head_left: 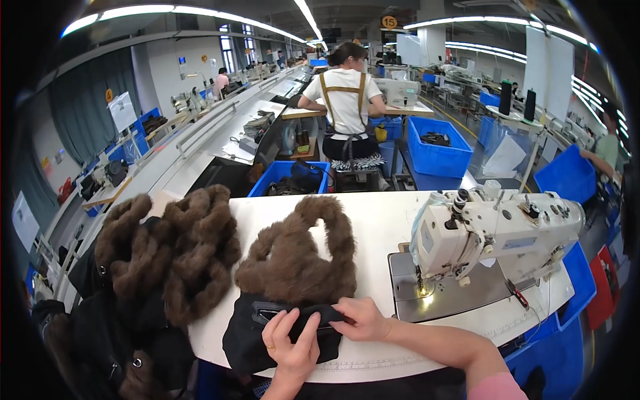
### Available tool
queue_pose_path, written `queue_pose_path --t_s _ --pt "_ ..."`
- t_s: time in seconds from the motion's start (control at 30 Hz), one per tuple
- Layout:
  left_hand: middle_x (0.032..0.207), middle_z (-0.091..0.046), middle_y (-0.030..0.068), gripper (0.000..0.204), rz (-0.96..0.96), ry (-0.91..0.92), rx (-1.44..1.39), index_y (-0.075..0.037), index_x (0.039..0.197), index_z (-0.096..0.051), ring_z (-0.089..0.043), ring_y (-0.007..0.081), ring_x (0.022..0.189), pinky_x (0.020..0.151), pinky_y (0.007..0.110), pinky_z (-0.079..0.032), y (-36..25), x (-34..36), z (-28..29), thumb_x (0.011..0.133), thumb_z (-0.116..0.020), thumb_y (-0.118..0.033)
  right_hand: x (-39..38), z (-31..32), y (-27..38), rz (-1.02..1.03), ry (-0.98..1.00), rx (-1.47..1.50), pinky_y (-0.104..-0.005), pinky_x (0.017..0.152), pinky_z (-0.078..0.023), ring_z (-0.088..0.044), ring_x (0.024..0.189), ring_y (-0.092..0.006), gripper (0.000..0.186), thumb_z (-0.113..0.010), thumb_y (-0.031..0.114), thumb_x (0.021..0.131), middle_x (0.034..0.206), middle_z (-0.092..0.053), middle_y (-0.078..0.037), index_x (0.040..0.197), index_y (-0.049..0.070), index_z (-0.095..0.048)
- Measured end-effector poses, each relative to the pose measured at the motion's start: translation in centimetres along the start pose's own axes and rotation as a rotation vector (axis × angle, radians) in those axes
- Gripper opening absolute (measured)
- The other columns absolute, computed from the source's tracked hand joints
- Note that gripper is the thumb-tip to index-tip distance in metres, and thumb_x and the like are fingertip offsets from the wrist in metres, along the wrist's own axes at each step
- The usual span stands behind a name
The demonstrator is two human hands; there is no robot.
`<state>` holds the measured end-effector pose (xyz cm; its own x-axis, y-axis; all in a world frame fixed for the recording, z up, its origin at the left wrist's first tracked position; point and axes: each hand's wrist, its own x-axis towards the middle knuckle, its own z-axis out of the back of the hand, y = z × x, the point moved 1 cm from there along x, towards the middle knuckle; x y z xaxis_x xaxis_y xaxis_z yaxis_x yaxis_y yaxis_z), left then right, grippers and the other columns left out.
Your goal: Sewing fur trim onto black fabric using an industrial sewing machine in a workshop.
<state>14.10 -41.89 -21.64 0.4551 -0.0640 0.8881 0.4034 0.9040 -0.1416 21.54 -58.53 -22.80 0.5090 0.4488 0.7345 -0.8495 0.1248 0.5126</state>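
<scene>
A brown furry piece (293, 263) with a loop at its upper right lies on the white sewing table in front of me. Black cloth (247, 337) joins its near side and has a framed slot, like a pocket opening, in it. My left hand (293, 343), with a ring on one finger, rests on this cloth beside the slot, fingers stretched and apart. With fingertips closed, my right hand (363, 320) pinches a fold of the black cloth just right of the slot. The underside of the cloth is hidden.
A white sewing machine (500, 230) stands to the right, red-handled snips (515, 293) by its bed. More brown furry pieces (170, 257) with black cloth are heaped at left. Blue bins (437, 157) stand beyond the table. Ahead, a person (347, 100) sits with their back to me.
</scene>
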Motion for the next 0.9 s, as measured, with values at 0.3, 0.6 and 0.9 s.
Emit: queue_pose_path --t_s 0.3,0.6,0.9 --pt "0.094 -0.063 0.0049 0.033 0.030 -0.066 -0.234 -0.008 0.096 -0.068 -0.057 0.0251 0.088 0.080 0.035 -0.045 0.3 0.7 2.4 0.067 -0.066 0.008 0.7 0.5 3.7 -0.071 0.056 0.289 -0.0249 0.052 -0.044 -0.056 0.062 -0.0137 0.018 -0.067 0.007 0.087 0.085 -0.060 -0.011 0.100 -0.005 -0.060" --pt "0.093 -0.061 0.0100 0.029 0.057 -0.015 -0.353 -0.003 0.098 -0.063 -0.055 0.0303 0.094 0.091 0.042 -0.044 -0.5 0.3 5.1 0.073 -0.059 0.012 1.3 0.9 7.5 -0.704 0.245 1.024 -0.0200 0.049 -0.042 -0.049 0.054 -0.0035 0.024 -0.057 0.019 0.098 0.074 -0.055 0.002 0.116 0.002 -0.056" --pt "0.105 -0.059 0.0149 0.031 -0.082 0.039 -0.231 0.000 0.100 -0.059 -0.055 0.0331 0.101 0.098 0.049 -0.040 -3.7 -0.2 7.0 0.075 -0.068 -0.016 -0.4 0.9 8.5 -0.379 0.128 0.708 -0.0206 0.050 -0.041 -0.051 0.064 -0.0029 0.018 -0.063 0.021 0.095 0.085 -0.057 0.004 0.102 0.005 -0.057"
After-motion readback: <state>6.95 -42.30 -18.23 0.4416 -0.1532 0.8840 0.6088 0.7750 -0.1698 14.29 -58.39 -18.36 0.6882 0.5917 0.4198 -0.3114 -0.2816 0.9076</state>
